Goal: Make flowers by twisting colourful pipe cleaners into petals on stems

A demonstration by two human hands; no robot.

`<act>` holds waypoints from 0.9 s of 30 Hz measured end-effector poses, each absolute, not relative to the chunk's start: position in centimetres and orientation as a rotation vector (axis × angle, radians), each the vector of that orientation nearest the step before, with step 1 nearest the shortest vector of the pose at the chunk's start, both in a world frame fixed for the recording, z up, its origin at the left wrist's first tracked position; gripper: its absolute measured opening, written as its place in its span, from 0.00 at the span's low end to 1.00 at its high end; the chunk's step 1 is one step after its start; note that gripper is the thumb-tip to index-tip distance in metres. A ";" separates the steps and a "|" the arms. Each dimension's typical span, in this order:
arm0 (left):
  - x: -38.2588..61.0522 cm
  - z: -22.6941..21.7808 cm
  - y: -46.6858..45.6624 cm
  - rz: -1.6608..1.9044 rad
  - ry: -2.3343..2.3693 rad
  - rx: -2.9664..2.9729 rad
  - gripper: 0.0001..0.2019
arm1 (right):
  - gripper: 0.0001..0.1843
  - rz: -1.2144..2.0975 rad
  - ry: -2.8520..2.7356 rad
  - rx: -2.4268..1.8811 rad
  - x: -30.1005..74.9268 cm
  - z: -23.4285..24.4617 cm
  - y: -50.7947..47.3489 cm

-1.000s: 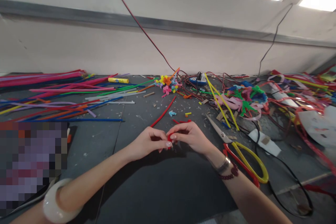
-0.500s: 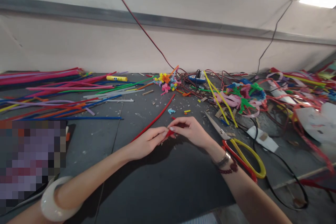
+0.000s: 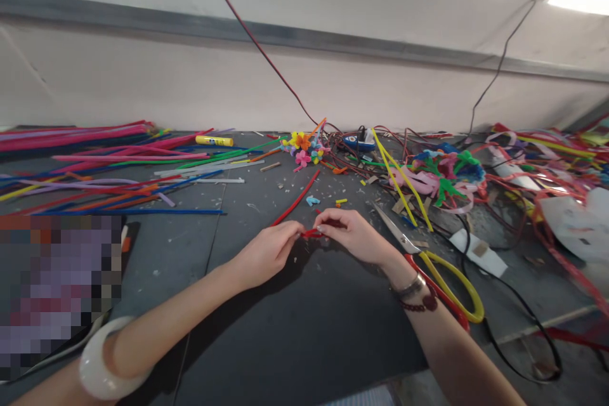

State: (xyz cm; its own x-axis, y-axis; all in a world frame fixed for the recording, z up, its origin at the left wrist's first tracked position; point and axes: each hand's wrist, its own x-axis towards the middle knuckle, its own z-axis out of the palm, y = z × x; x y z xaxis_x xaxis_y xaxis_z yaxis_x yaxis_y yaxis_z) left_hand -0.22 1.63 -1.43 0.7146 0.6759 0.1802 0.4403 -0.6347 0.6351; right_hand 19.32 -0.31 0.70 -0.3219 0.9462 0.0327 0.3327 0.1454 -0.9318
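My left hand (image 3: pixel 269 252) and my right hand (image 3: pixel 349 236) meet above the dark grey table (image 3: pixel 295 330), their fingertips pinching a bent red pipe cleaner (image 3: pixel 309 234). A longer red pipe cleaner (image 3: pixel 297 200) runs up the table from behind my left hand; whether it joins the pinched piece is hidden. Just right of my right wrist lie open scissors (image 3: pixel 419 260) with red and yellow handles, untouched. A white bangle (image 3: pixel 111 358) circles my left forearm, and dark bracelets (image 3: pixel 413 295) circle my right wrist.
Bundles of coloured pipe cleaners (image 3: pixel 109 171) lie at left, near a yellow glue stick (image 3: pixel 214 141). Pipe-cleaner flowers (image 3: pixel 302 151), tangled wires (image 3: pixel 356 158) and colourful figures (image 3: pixel 445 174) lie ahead. A pixelated object (image 3: pixel 59 292) sits at lower left, below a wall (image 3: pixel 238 89).
My hands have moved slightly up the table and apart, with the red piece now drawn out between them. The long red pipe cleaner no longer extends as far past my left hand.
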 end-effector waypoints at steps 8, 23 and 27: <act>0.3 -1.0 1.1 0.609 0.891 2.221 0.11 | 0.06 1.016 -1.946 -1.180 19.4 -0.1 -0.3; 0.1 -0.6 1.5 0.462 0.885 1.392 0.13 | 0.06 1.240 -1.868 -1.069 19.4 1.1 -0.8; 0.0 -0.4 1.6 0.464 0.793 1.182 0.11 | 0.11 1.245 -1.884 -0.953 19.4 1.3 -0.8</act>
State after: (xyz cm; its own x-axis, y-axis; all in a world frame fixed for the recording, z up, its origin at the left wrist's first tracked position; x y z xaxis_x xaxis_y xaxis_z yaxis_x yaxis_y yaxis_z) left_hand -0.04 1.64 -0.42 0.6511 0.6965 -0.3016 0.0786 0.3333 0.9395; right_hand 19.38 -0.79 1.29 -0.5027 0.8531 0.1401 0.2057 0.2754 -0.9391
